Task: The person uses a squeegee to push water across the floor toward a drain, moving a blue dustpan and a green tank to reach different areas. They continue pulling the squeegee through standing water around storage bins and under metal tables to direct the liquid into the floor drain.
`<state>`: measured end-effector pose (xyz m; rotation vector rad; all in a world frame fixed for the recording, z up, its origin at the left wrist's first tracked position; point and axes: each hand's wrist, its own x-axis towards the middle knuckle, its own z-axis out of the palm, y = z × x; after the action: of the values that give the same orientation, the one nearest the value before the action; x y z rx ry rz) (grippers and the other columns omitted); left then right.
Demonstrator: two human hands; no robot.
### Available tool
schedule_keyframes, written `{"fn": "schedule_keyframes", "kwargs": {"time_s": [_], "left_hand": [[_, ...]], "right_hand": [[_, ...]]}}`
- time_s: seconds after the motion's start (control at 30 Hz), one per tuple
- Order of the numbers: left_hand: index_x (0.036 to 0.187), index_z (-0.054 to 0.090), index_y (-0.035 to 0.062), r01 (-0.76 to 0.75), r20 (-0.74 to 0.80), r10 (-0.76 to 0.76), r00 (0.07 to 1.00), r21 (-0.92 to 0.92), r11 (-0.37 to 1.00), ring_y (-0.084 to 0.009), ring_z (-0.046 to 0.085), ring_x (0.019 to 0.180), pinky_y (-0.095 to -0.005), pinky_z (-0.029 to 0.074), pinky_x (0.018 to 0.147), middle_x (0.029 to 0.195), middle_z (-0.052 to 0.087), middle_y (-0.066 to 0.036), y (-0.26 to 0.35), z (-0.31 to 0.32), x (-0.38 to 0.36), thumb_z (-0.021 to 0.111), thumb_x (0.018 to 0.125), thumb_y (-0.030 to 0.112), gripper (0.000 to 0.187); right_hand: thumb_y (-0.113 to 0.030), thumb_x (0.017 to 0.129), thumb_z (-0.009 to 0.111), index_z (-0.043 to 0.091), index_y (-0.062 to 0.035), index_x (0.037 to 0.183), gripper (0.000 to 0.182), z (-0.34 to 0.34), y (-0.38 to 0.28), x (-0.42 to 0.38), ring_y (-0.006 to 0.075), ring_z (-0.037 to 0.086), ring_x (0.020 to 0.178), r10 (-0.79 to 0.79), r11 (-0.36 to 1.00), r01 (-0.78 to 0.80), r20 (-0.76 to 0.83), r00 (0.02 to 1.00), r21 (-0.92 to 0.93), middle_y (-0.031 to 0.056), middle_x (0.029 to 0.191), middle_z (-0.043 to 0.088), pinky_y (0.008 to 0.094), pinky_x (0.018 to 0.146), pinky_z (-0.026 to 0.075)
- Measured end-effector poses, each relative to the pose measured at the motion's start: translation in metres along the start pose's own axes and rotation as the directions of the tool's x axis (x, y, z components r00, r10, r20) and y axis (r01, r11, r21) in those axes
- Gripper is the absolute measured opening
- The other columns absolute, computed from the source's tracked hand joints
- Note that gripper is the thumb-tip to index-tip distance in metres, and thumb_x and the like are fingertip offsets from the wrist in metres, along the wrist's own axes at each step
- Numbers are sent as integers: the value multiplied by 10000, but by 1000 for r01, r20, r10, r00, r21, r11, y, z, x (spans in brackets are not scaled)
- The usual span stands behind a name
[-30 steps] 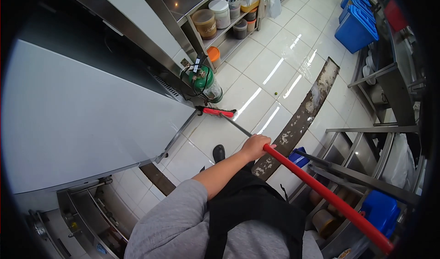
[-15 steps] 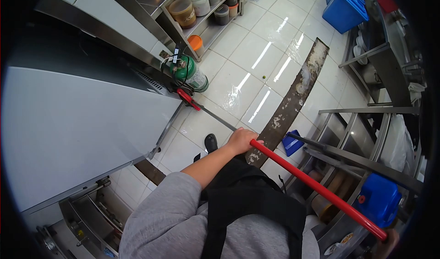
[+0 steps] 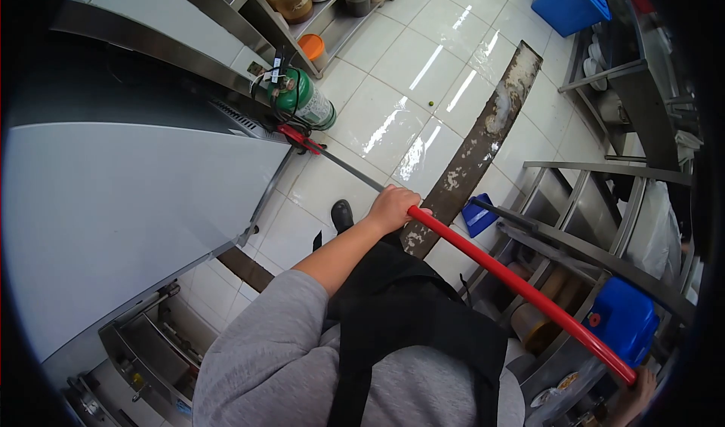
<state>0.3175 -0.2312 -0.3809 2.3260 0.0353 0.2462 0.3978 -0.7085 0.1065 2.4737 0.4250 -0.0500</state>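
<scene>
The broom head sits tucked at the foot of the steel cabinet, just beside the green gas cylinder, right in the corner where floor meets kickplate. To work that corner well, the head wants to lie flat on the tiles and pull straight back along the cabinet edge, steering shy of the cylinder's hoses. The left hand is clenched round the broom handle where grey shaft turns red, guiding the angle. Far down at the frame's lower edge, the right hand sits at the handle's end, though whether it is closed on it I cannot tell. The broom: red bristle block, thin grey shaft, long glossy red grip, slanting across wet white tiles and a grimy floor drain channel.
</scene>
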Motion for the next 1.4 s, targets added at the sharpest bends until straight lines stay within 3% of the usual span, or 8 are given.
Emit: {"fn": "schedule_keyframes", "kwargs": {"time_s": [0.27, 0.4, 0.47, 0.5, 0.6, 0.87, 1.23, 1.4], "left_hand": [[644, 489, 125, 43, 153, -47, 987, 29, 999, -258, 588, 658, -384, 406, 658, 618, 557, -42, -6, 26, -2, 604, 859, 475, 426], [651, 504, 130, -19, 43, 22, 999, -55, 998, -260, 589, 656, -389, 409, 658, 621, 563, -46, 13, 26, 4, 612, 854, 459, 401], [636, 505, 127, -31, 42, 34, 999, -65, 997, -263, 588, 645, -393, 410, 648, 614, 564, -47, 10, 21, 9, 620, 852, 445, 401], [613, 503, 124, 16, 43, -14, 999, -29, 999, -269, 581, 618, -399, 411, 628, 593, 560, -47, 1, 15, 10, 628, 851, 421, 400], [555, 498, 116, 45, -4, -45, 999, 76, 996, -290, 558, 538, -414, 413, 571, 531, 540, -54, -34, -1, 4, 641, 840, 346, 393], [606, 524, 112, 66, 78, -91, 993, 276, 959, -293, 579, 620, -417, 429, 655, 593, 571, -72, -114, -65, -8, 649, 818, 315, 319], [749, 583, 54, 320, 69, -382, 921, 422, 848, -323, 553, 939, -420, 433, 868, 867, 615, -107, -200, -99, -52, 648, 839, 232, 210], [845, 595, 48, 454, -77, -476, 876, 460, 763, -340, 526, 1086, -415, 456, 905, 999, 599, -118, -224, -103, -51, 608, 849, 162, 115]], "right_hand": [[-85, 621, 724, 532, -11, 865, 319, 64, 5, -2, 343, 529, 844, -49, 995, 62, -162, 986, 76, 134, 827, 534, 399, 740, 420], [-41, 643, 713, 543, -1, 860, 278, 36, 29, -1, 339, 532, 856, 115, 977, -126, 68, 991, 170, 132, 825, 550, 395, 756, 417], [-13, 630, 713, 555, -8, 844, 266, 56, 55, -11, 342, 534, 837, -23, 985, 74, -303, 953, 157, 137, 808, 548, 409, 760, 419], [-7, 611, 723, 559, -12, 834, 278, 13, 5, 5, 346, 540, 802, 26, 986, -15, -62, 998, 166, 143, 792, 538, 415, 735, 424], [-12, 606, 720, 545, -18, 806, 266, 28, -37, 5, 348, 536, 766, -52, 981, 91, -224, 973, 169, 146, 772, 526, 416, 697, 424], [-93, 549, 816, 611, -16, 843, 367, 70, -136, 0, 354, 564, 692, -114, 845, 36, 113, 987, 534, 145, 747, 578, 398, 637, 452], [-75, 598, 793, 605, -58, 919, 372, 138, -260, 3, 323, 631, 756, -333, 679, 177, 85, 939, 713, 112, 810, 626, 404, 660, 494], [-264, 781, 708, 599, -62, 952, 287, 154, -323, 27, 331, 640, 778, -416, 584, 202, 76, 906, 786, 123, 834, 632, 408, 653, 498]]}}
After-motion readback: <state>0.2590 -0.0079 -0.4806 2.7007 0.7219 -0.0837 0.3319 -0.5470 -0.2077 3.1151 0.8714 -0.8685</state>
